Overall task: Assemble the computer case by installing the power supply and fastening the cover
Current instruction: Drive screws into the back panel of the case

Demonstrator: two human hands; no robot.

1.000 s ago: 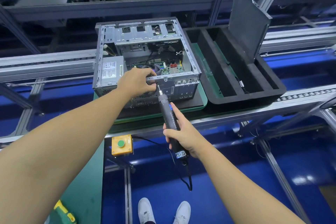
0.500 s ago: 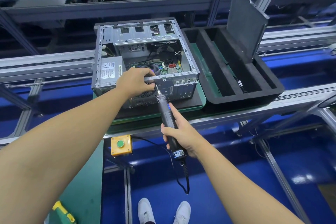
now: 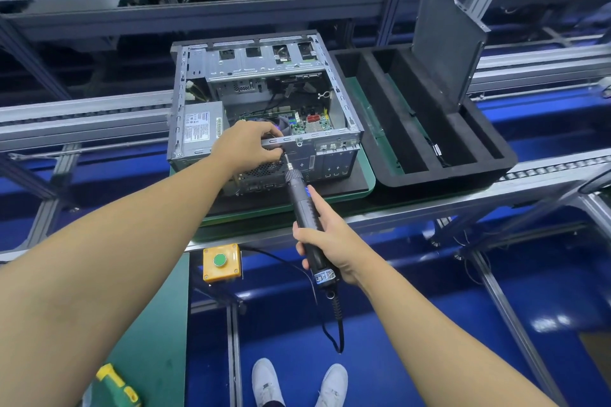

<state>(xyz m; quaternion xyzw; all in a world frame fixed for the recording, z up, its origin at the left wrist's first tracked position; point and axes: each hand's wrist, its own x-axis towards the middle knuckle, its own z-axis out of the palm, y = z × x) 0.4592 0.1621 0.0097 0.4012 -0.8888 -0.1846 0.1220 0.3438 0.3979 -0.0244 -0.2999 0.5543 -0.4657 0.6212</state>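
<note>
A: Steel computer case [image 3: 264,66], lid off, on the green pallet [image 3: 370,149]. Stage?
B: Seated in its near left corner, the power supply [image 3: 201,127]. The left hand [image 3: 246,145] curls over the near rim. The right hand [image 3: 334,241] grips the electric screwdriver [image 3: 302,205], bit at the rear wall: fastening, I judge.
A: Remaining?
B: That dark panel [image 3: 446,43], probably the cover, stands in the foam tray [image 3: 463,172], well apart, not yet fitted.
</note>
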